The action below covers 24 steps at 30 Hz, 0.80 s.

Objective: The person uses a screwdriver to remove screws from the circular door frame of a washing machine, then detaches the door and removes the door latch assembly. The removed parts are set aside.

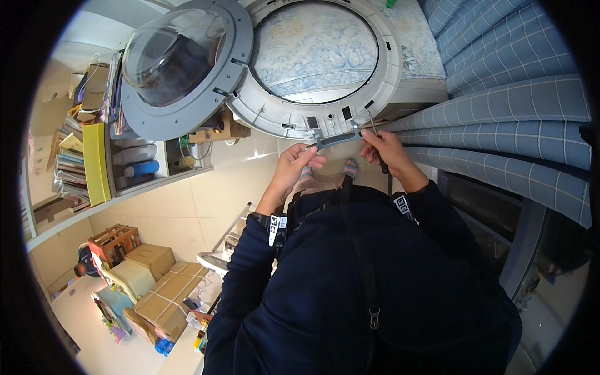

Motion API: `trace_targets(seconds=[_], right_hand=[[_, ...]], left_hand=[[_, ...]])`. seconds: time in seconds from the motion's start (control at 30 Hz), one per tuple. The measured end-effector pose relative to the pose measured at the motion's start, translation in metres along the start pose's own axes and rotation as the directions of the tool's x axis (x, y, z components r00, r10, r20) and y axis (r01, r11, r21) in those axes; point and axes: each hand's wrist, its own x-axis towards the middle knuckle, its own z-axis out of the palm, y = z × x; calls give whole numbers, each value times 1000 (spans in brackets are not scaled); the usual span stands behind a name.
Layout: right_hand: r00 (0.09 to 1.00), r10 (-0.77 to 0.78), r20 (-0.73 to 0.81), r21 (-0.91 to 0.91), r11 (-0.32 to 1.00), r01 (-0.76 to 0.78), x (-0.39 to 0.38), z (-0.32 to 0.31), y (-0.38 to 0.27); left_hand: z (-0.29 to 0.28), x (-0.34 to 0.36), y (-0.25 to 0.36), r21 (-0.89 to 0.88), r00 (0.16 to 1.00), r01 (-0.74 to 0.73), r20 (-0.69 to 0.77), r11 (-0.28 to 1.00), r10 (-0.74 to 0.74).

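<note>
A white plastic door ring [269, 115], like that of a front-loading washer, lies on a flowered cloth. At its near edge is a grey curved door handle [340, 139], apparently touching the ring. My left hand [294, 167] is closed on the handle's left end, fingertips pinched together. In my right hand [389, 152] is a screwdriver [384, 165], its dark grip below the fingers and its thin shaft pointing up past the handle's right end. Right fingertips are close to that end; whether they touch it I cannot tell. Overlapping on the left is a grey door frame [150, 122] with a clear domed glass [150, 56].
Blue checked curtains [500, 119] hang close on the right. To the left, a shelf [125, 203] holds a blue bottle [142, 169], papers and a yellow-green box [95, 162]. Cardboard boxes [172, 297] and a metal-legged stand [215, 259] are at lower left. Another person [86, 262] appears far left.
</note>
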Motion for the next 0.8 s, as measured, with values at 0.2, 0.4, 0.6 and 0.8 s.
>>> trace_targets(seconds=[0.2, 0.4, 0.6, 0.8], right_hand=[[1000, -15, 23, 2, 1000, 15, 3, -2, 3], [1000, 1, 19, -25, 1000, -1, 1, -2, 0], [1000, 18, -3, -64, 998, -18, -1, 1, -5], [999, 2, -41, -132, 991, -7, -9, 7, -12]], left_hand=[[-2, 3, -3, 99, 999, -54, -4, 994, 55], [1, 2, -2, 55, 997, -73, -18, 996, 74], [3, 3, -4, -16, 999, -31, -39, 999, 30], [-1, 5, -8, -3, 996, -78, -37, 997, 78]])
